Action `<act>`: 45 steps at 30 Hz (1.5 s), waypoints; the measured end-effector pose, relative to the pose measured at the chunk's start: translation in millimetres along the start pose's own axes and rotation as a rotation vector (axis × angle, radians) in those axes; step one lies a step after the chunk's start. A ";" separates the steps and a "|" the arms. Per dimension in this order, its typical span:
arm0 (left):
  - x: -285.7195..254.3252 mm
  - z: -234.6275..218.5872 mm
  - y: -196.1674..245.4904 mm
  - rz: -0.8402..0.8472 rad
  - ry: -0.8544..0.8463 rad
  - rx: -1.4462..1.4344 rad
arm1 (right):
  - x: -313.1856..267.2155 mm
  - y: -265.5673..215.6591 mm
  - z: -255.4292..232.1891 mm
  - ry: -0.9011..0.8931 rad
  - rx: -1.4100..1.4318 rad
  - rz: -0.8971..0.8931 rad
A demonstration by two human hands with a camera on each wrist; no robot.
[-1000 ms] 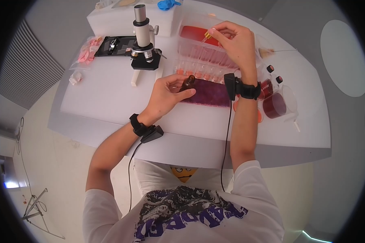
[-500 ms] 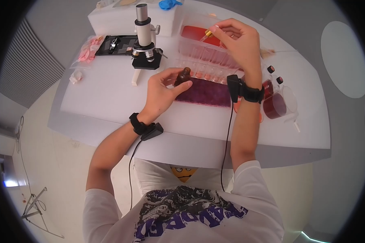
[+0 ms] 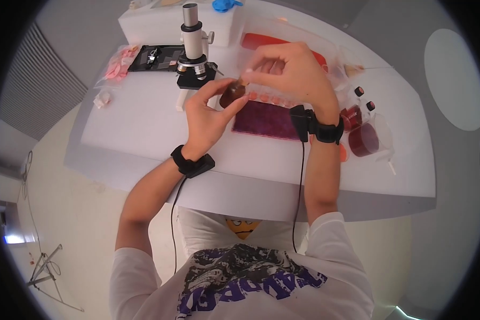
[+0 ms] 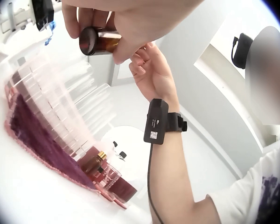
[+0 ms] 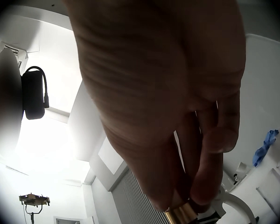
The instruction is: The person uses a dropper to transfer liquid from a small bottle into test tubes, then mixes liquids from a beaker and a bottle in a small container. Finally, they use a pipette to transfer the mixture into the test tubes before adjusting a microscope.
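My left hand (image 3: 205, 118) grips a small brown glass dropper bottle (image 3: 231, 96), its thumb and fingers around the sides. The bottle is held up above the table, leaning right, and its round base (image 4: 87, 41) shows in the left wrist view. Over the bottle's mouth, my right hand (image 3: 289, 72) pinches the dropper top by its gold collar (image 5: 182, 213). The glass pipette below the collar is hidden. Just beneath the hands lies a purple mat (image 3: 266, 120), with a row of clear tubes (image 3: 272, 100) behind it.
A microscope (image 3: 193, 48) stands left of the hands, beside a black tray (image 3: 162, 60). Behind the right hand is a clear tub with red liquid (image 3: 266, 39). On the right stand a beaker of dark red liquid (image 3: 364, 140) and black-capped bottles (image 3: 352, 117).
My right hand has come down and left with the dropper, from over the tub to the bottle's mouth. My left hand has shifted slightly left and back with the bottle.
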State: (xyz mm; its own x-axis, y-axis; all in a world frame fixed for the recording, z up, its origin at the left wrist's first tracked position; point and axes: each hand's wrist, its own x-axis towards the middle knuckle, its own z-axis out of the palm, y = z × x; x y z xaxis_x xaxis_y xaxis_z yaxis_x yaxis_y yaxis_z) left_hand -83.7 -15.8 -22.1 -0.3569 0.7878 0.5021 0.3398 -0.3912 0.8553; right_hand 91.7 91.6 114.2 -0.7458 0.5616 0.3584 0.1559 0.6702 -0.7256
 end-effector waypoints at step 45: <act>-1.3 1.9 0.1 -0.072 -0.083 -0.056 | 12.0 60.4 -25.9 0.537 -0.109 0.083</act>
State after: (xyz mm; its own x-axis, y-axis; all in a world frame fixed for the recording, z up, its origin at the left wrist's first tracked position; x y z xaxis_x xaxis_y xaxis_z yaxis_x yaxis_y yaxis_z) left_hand -81.6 -15.9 -22.9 -0.3046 0.8503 0.4292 0.2665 -0.3565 0.8955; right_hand 109.0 151.4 89.9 -0.2974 0.7641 0.5724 0.2872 0.6434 -0.7096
